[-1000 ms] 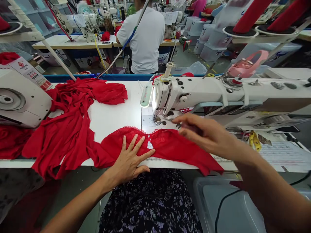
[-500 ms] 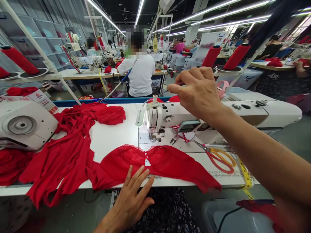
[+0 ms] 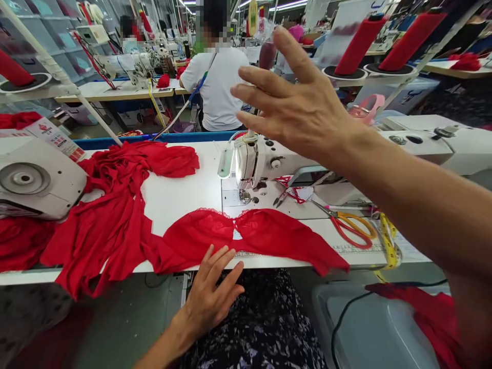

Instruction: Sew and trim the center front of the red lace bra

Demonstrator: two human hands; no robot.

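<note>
My left hand (image 3: pixel 217 284) is open, its fingertips resting at the lower edge of a red lace-trimmed bra (image 3: pixel 269 233) spread along the table's front edge. My right hand (image 3: pixel 292 102) is raised over the head of a white sewing machine (image 3: pixel 265 159), fingers spread apart, with nothing visible in it. Just behind the bra sits the machine's presser foot (image 3: pixel 245 196). To the right lie scissors with red and orange handles (image 3: pixel 351 229) and small thread snips (image 3: pixel 282 197). My right forearm hides part of the machine body.
Red fabric strips (image 3: pixel 111 215) are heaped on the left beside another machine's end (image 3: pixel 34 177). Red thread cones (image 3: pixel 361 43) stand at the back right. A yellow tape measure (image 3: pixel 390 246) hangs over the front edge above a grey bin (image 3: pixel 369 328). A co-worker in white (image 3: pixel 223 87) sits ahead.
My right hand has gone from closed fingers to spread ones, above the machine head. The camera view has tilted downward. My left hand stays by the bra's lower edge.
</note>
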